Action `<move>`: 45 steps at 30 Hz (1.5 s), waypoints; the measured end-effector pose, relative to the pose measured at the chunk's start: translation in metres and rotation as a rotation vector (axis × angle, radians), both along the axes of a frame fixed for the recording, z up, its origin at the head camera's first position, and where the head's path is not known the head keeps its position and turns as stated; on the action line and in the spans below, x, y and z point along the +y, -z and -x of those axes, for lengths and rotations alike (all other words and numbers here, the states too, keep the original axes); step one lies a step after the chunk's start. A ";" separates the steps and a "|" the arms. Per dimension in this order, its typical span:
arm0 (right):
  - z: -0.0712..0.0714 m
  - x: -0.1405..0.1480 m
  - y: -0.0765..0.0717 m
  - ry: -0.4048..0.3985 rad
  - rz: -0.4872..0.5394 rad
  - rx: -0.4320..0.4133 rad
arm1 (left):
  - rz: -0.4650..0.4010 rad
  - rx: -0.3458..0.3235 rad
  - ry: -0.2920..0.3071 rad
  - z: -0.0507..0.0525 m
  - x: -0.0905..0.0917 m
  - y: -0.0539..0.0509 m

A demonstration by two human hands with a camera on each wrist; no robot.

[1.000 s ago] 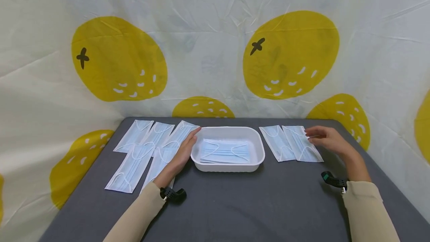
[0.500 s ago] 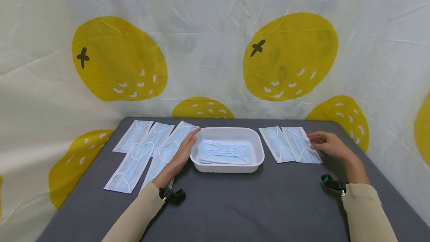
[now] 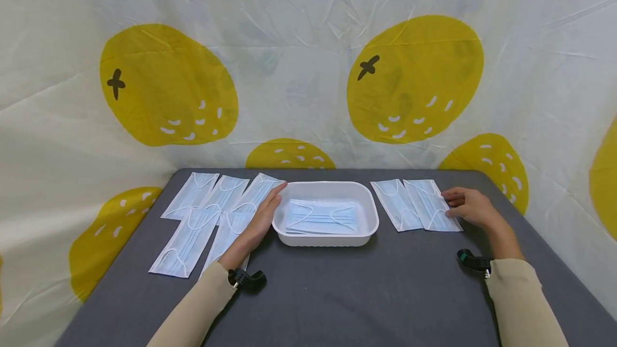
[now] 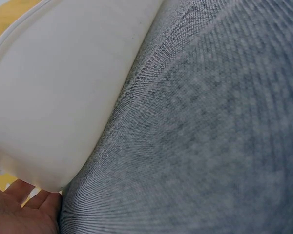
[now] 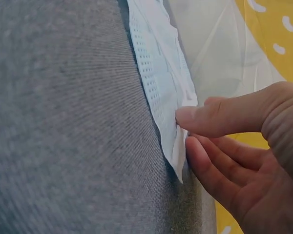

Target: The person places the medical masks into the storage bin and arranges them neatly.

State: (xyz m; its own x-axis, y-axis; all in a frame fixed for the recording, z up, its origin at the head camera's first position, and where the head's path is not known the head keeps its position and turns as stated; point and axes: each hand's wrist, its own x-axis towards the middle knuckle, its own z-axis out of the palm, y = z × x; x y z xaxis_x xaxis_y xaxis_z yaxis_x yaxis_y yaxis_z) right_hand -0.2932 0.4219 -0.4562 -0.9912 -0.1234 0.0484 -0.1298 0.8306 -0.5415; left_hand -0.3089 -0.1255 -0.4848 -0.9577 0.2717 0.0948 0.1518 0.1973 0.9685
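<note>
A white plastic tub point(image 3: 326, 240) stands mid-table, with light-blue face masks point(image 3: 322, 217) lying flat inside. My left hand point(image 3: 260, 221) rests along the tub's left side with its fingers extended; the left wrist view shows that hand point(image 4: 27, 212) by the tub's corner. On the right, my right hand point(image 3: 469, 209) is at the right edge of a face mask point(image 3: 430, 202) lying on the table. In the right wrist view, the thumb presses on this mask point(image 5: 158, 73) and the fingertips meet its edge, pinching it. Another mask point(image 3: 396, 202) lies beside it.
Several more face masks point(image 3: 190, 240) lie partly overlapping on the left of the dark grey table point(image 3: 347, 299), some partly behind the left forearm. A white curtain point(image 3: 294, 68) with yellow fruit prints hangs behind the table.
My right hand has come slightly down and its thumb and fingers have closed in on the right mask's edge. The left hand stays at the tub.
</note>
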 end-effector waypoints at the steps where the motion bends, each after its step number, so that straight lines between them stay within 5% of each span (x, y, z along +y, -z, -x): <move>1: 0.000 0.000 0.000 0.003 -0.003 0.001 | 0.001 0.000 -0.001 0.000 0.000 0.000; 24: -0.002 -0.012 -0.003 0.197 0.106 -0.113 | 0.013 -0.018 -0.011 -0.001 0.001 -0.002; 34: -0.001 -0.006 -0.003 0.139 0.174 -0.161 | 0.019 -0.025 -0.003 -0.001 0.001 -0.002; 45: 0.000 -0.007 -0.004 0.046 0.131 -0.202 | 0.020 -0.008 -0.004 -0.002 0.001 -0.001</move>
State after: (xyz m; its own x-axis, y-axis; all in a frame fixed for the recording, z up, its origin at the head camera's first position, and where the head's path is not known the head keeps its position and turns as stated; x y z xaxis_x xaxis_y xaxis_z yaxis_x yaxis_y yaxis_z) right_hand -0.2930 0.4152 -0.4526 -0.9868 -0.0834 -0.1391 0.0288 0.7540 -0.6563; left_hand -0.3071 -0.1244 -0.4837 -0.9596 0.2694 0.0813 0.1427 0.2169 0.9657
